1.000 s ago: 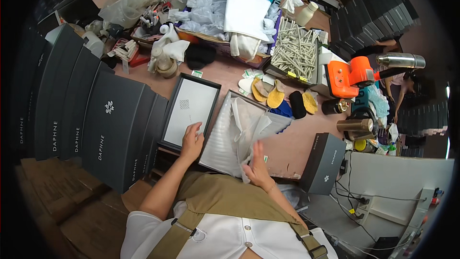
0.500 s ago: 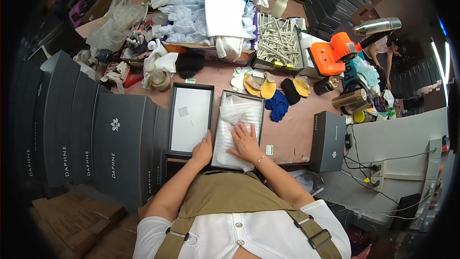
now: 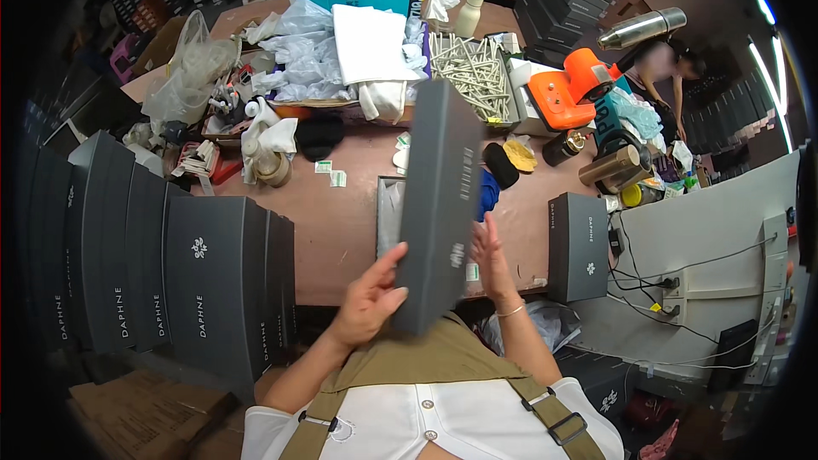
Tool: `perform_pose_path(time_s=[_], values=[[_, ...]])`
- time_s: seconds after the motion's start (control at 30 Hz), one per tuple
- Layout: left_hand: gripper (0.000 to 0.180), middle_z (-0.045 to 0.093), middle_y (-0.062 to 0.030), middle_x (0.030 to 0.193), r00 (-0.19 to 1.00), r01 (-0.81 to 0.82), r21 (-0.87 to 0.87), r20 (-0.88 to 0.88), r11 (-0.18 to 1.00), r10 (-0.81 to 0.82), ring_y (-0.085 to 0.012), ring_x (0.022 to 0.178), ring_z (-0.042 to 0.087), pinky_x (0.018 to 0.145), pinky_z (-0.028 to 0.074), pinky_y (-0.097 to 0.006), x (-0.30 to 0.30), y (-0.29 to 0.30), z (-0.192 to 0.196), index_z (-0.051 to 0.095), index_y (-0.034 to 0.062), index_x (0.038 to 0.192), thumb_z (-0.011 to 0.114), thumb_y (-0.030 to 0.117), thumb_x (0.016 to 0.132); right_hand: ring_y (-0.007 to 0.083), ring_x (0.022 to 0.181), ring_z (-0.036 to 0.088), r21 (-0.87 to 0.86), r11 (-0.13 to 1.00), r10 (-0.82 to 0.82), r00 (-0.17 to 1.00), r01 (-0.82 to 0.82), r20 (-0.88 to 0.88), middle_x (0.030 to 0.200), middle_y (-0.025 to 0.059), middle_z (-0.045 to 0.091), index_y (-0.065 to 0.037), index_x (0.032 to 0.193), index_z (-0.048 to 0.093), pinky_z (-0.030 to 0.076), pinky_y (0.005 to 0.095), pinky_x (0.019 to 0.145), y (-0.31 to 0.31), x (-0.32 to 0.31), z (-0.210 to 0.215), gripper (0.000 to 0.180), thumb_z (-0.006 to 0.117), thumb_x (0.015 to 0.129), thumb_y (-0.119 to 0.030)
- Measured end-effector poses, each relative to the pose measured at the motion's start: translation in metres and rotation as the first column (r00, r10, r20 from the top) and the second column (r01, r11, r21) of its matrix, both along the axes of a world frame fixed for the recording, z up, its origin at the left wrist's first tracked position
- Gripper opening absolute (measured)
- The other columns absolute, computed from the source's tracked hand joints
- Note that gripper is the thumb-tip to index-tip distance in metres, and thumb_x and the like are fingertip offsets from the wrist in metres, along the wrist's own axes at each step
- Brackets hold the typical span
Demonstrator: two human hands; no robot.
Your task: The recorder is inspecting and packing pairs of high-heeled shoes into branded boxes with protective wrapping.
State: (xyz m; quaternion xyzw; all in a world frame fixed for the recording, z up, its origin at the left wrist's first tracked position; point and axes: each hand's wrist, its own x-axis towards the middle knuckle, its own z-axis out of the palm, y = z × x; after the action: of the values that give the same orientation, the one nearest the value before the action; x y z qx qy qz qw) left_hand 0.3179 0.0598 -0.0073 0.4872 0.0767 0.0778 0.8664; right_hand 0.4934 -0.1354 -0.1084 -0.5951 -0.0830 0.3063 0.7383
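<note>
A dark grey shoebox lid (image 3: pixel 436 213) stands tilted on its long edge in front of me, slightly blurred. Its lower left edge is gripped by my left hand (image 3: pixel 368 302), thumb and fingers closed on it. My right hand (image 3: pixel 494 266) is upright beside the lid's right face with fingers stretched out; whether the fingertips touch it I cannot tell. Behind the lid, the open shoebox (image 3: pixel 385 234) lies on the table (image 3: pixel 336 243), mostly hidden, with a strip of pale wrapping showing. A blue cloth (image 3: pixel 488 194) lies partly covered by the lid.
Grey shoeboxes (image 3: pixel 209 273) are stacked at the left, and one more shoebox (image 3: pixel 579 247) stands at the right. Toward the back are a tray of white sticks (image 3: pixel 469 64), crumpled plastic (image 3: pixel 302 43) and an orange device (image 3: pixel 558 94). Another person (image 3: pixel 665 77) bends over at the far right.
The lid, flat left of the box before, has been lifted and turned on edge over it by my left hand. My right hand has left the wrapping and moved right. The view has shifted slightly.
</note>
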Motion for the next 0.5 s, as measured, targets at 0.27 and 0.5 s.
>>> perform_pose_path(time_s=[0.27, 0.5], values=[[0.064, 0.040, -0.0235, 0.138, 0.920, 0.026, 0.776, -0.265, 0.630, 0.288, -0.0358, 0.124, 0.044, 0.105, 0.033, -0.037, 0.014, -0.003, -0.132, 0.029, -0.0008, 0.143, 0.058, 0.027, 0.093, 0.0272, 0.084, 0.063, -0.581, 0.812, 0.207, 0.904, 0.054, 0.374, 0.097, 0.0195, 0.066, 0.004, 0.118, 0.056, 0.049, 0.0354, 0.077, -0.016, -0.016, -0.077, 0.050, 0.056, 0.092, -0.039], [0.053, 0.052, -0.0167, 0.127, 0.876, -0.017, 0.469, -0.418, 0.883, 0.239, -0.0219, 0.113, 0.052, 0.096, 0.042, -0.032, 0.019, 0.024, -0.208, 0.039, -0.0067, 0.135, 0.051, 0.028, 0.096, 0.0360, 0.098, 0.061, -0.563, 0.825, 0.104, 0.991, -0.038, 0.084, 0.105, 0.0255, 0.063, 0.004, 0.116, 0.058, 0.046, 0.0409, 0.085, 0.008, -0.014, -0.095, 0.052, 0.055, 0.091, -0.042]])
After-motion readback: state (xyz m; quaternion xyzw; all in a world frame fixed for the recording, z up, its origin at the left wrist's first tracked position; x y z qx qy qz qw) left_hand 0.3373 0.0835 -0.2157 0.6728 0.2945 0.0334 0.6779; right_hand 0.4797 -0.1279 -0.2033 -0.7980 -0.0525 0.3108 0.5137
